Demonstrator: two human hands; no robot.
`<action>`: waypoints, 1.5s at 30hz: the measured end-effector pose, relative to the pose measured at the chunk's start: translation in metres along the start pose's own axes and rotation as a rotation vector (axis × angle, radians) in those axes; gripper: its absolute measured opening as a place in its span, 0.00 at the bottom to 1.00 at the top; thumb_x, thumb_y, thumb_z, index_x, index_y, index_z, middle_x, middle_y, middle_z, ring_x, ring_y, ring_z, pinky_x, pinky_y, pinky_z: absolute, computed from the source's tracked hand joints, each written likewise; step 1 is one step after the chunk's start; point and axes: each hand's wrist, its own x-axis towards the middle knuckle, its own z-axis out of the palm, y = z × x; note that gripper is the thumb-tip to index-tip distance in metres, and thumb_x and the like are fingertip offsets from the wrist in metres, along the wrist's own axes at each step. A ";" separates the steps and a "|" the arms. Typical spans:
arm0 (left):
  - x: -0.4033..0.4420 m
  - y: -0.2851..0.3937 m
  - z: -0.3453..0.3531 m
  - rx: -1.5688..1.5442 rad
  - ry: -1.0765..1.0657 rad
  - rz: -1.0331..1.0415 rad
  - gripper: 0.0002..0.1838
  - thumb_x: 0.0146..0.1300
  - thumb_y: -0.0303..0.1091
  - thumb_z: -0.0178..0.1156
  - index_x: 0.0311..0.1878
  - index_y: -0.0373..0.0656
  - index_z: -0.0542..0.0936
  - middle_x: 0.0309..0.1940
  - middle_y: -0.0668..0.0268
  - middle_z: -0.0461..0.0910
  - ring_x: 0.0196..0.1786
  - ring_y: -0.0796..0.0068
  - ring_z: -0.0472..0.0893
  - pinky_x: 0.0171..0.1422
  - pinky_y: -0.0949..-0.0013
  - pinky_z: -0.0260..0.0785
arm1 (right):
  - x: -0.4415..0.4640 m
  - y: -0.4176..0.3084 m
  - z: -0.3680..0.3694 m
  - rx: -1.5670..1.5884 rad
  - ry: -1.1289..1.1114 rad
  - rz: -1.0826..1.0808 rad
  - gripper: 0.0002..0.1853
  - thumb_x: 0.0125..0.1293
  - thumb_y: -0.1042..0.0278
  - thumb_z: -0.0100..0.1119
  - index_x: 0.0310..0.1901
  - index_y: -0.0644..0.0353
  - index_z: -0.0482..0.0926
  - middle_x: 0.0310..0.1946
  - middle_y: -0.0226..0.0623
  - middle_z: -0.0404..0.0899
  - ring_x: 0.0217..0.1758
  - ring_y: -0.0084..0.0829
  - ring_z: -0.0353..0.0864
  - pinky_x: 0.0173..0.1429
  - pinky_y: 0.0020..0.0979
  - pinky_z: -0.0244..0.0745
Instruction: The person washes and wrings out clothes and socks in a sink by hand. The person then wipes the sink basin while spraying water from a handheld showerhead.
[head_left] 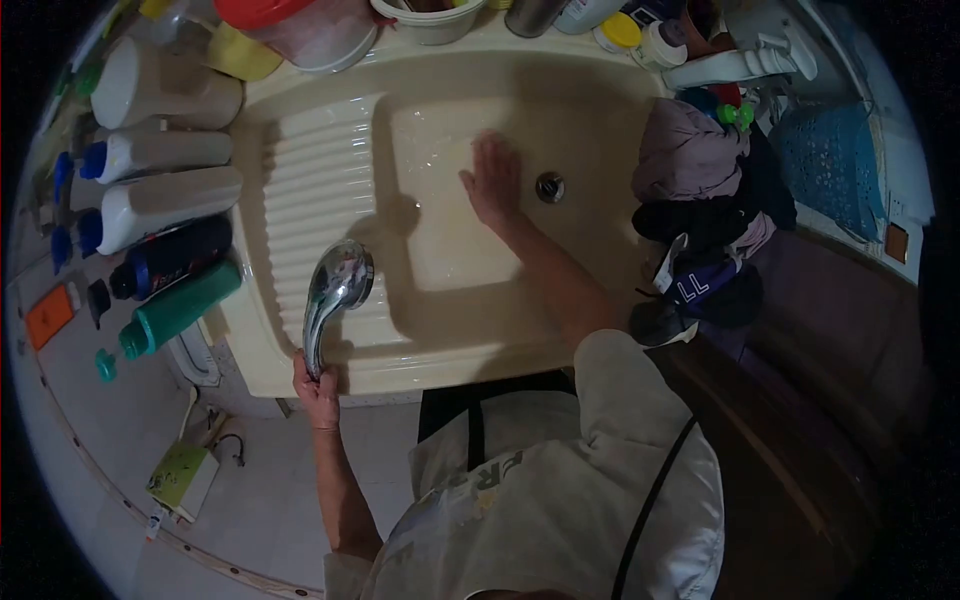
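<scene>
head view, and from where i stood the left hand (319, 402) was wrapped round the handle of a chrome shower head (341, 276), which was held over the ribbed washboard (322, 170) of the cream sink (455, 376). the right hand (494, 182) was open over the basin floor, thumb out, left of the drain (550, 187); whether its palm touched, i couldn't quite tell. clothes (692, 155) lay heaped at the right, and bottles (172, 205) lined the left.
</scene>
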 end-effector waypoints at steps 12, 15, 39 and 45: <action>-0.002 -0.007 -0.002 0.035 0.018 -0.019 0.08 0.49 0.29 0.55 0.30 0.45 0.65 0.25 0.76 0.57 0.28 0.85 0.56 0.30 0.80 0.52 | 0.053 -0.067 0.030 0.100 -0.053 -0.058 0.31 0.67 0.56 0.46 0.69 0.59 0.58 0.71 0.39 0.55 0.75 0.40 0.52 0.73 0.53 0.44; 0.001 -0.016 -0.003 0.020 0.033 0.011 0.08 0.49 0.29 0.55 0.31 0.45 0.65 0.25 0.76 0.57 0.28 0.85 0.56 0.30 0.79 0.51 | 0.056 -0.039 0.030 0.002 0.127 0.259 0.33 0.65 0.52 0.50 0.68 0.59 0.58 0.70 0.47 0.55 0.74 0.48 0.49 0.71 0.59 0.44; 0.001 -0.014 -0.003 0.064 0.014 -0.029 0.08 0.48 0.28 0.54 0.30 0.46 0.64 0.23 0.76 0.57 0.28 0.85 0.57 0.30 0.79 0.51 | -0.046 -0.069 0.046 -0.501 -0.036 -0.588 0.34 0.65 0.49 0.46 0.67 0.65 0.60 0.72 0.45 0.50 0.76 0.42 0.46 0.75 0.48 0.42; 0.001 -0.016 -0.004 0.049 0.016 0.018 0.09 0.48 0.29 0.55 0.31 0.46 0.65 0.24 0.76 0.58 0.28 0.84 0.57 0.30 0.79 0.52 | 0.011 0.005 0.000 0.019 -0.042 0.159 0.36 0.66 0.49 0.48 0.68 0.66 0.55 0.72 0.50 0.49 0.75 0.46 0.48 0.74 0.51 0.44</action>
